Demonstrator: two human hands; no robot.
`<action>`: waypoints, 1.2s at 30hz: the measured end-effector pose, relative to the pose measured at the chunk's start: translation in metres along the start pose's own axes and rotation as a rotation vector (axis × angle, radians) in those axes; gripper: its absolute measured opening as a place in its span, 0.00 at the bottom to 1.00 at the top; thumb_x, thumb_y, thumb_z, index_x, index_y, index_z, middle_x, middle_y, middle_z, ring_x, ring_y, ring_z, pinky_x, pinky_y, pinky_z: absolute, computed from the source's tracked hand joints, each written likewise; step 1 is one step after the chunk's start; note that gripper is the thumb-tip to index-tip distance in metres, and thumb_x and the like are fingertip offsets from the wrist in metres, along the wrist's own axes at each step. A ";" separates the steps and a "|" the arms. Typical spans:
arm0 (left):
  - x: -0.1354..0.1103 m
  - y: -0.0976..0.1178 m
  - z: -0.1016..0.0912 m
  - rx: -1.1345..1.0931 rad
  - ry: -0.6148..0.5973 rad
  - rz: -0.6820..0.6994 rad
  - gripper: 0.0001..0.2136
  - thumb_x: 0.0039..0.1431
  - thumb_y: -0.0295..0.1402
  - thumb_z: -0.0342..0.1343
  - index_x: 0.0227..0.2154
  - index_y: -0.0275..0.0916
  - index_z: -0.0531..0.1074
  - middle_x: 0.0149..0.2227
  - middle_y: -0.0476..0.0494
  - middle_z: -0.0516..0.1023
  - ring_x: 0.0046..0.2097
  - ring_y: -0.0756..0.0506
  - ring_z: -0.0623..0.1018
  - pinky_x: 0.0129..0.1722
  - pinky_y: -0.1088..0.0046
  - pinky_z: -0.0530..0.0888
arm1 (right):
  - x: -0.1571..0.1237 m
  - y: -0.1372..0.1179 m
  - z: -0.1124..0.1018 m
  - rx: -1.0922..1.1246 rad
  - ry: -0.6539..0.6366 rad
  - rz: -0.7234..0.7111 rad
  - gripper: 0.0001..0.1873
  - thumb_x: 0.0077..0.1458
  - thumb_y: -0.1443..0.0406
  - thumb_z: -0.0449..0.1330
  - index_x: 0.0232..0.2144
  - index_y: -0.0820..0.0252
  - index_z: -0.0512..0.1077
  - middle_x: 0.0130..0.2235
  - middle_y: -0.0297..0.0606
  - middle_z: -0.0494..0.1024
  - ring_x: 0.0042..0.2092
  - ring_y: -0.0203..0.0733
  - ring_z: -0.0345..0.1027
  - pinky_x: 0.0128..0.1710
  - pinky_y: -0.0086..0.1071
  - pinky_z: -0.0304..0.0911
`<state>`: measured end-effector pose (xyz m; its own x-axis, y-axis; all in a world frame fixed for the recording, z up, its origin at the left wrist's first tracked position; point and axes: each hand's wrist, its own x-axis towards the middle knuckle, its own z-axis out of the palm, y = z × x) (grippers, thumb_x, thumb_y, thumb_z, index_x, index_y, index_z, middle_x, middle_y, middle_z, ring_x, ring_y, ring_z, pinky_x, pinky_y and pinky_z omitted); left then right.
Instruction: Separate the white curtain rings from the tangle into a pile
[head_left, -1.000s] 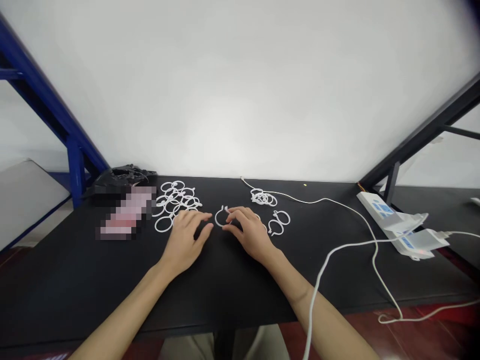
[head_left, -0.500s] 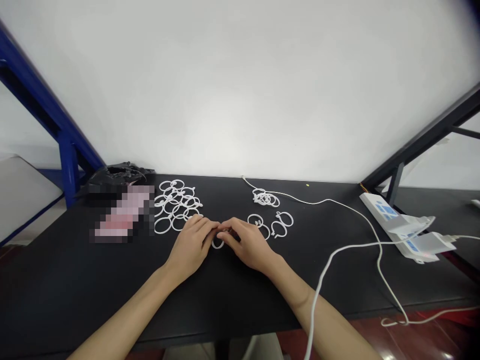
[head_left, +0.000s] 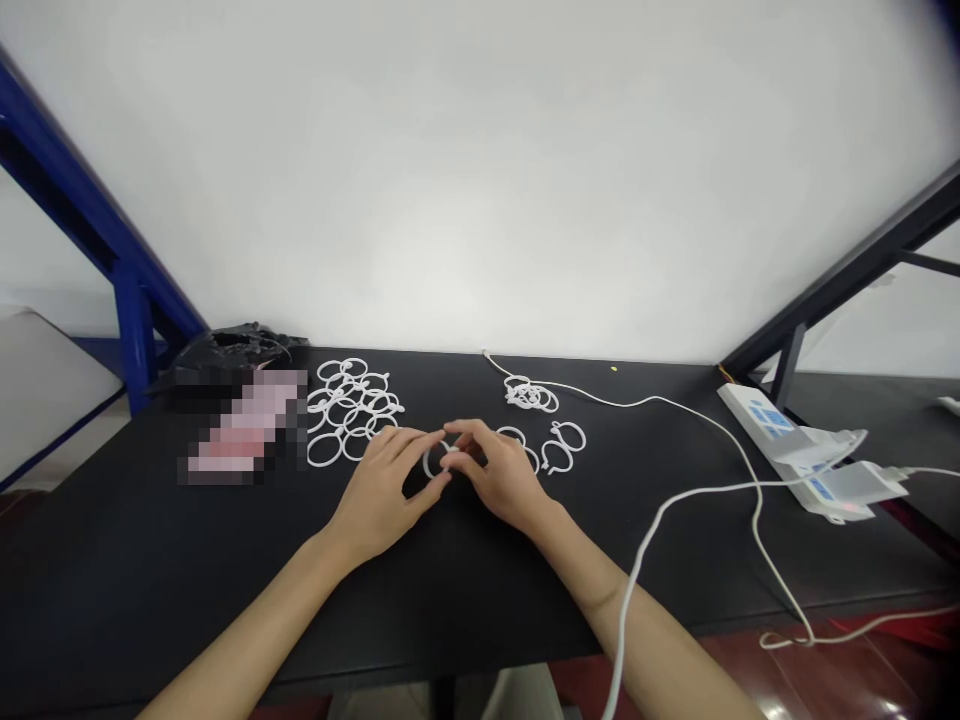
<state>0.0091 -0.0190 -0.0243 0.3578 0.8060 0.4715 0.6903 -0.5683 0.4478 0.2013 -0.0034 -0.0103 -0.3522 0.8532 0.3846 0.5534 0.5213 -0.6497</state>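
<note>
A white curtain ring (head_left: 427, 464) is held between my two hands, just above or on the black table. My left hand (head_left: 379, 490) curves around its left side, with thumb and fingertips meeting at the ring. My right hand (head_left: 501, 470) pinches the ring's right side; the fingers partly hide its small eyelet. Left of my hands lies a spread of several white curtain rings (head_left: 326, 450). Close behind my right hand are more rings, partly covered by it, and a joined-looking pair (head_left: 559, 455) sits to their right.
A small heap of white rings (head_left: 531, 395) lies farther back. On the right, a white cable (head_left: 660, 515) crosses above my right forearm to a white power strip (head_left: 757, 415). A black plastic bag (head_left: 232, 350) and a blurred pink item (head_left: 255, 420) are at the left.
My left thumb has swung out from the fingers to the ring's near side. The ring has come up slightly away from me and shows more between my hands.
</note>
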 end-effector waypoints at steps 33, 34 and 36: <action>0.028 0.017 0.015 0.123 0.069 0.032 0.12 0.64 0.30 0.48 0.46 0.38 0.72 0.45 0.41 0.76 0.49 0.40 0.70 0.52 0.56 0.68 | 0.015 0.055 -0.046 -0.354 0.317 0.009 0.02 0.57 0.67 0.62 0.31 0.56 0.74 0.36 0.36 0.80 0.41 0.45 0.66 0.43 0.36 0.63; 0.025 0.020 0.018 0.099 0.058 0.061 0.11 0.64 0.30 0.48 0.46 0.38 0.72 0.44 0.41 0.76 0.49 0.40 0.70 0.52 0.56 0.68 | 0.015 0.054 -0.046 -0.339 0.328 0.005 0.03 0.57 0.67 0.62 0.31 0.56 0.74 0.35 0.36 0.79 0.40 0.44 0.67 0.42 0.35 0.64; 0.022 0.022 0.020 0.071 0.041 0.083 0.11 0.64 0.29 0.48 0.45 0.38 0.71 0.44 0.41 0.76 0.48 0.41 0.70 0.51 0.57 0.69 | 0.014 0.051 -0.045 -0.297 0.354 0.006 0.03 0.58 0.66 0.62 0.30 0.56 0.73 0.34 0.36 0.78 0.38 0.42 0.68 0.40 0.35 0.64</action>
<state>0.0446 -0.0102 -0.0197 0.3911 0.7483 0.5358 0.7026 -0.6188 0.3514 0.2590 0.0362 -0.0084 -0.0976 0.7825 0.6150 0.7650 0.4543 -0.4566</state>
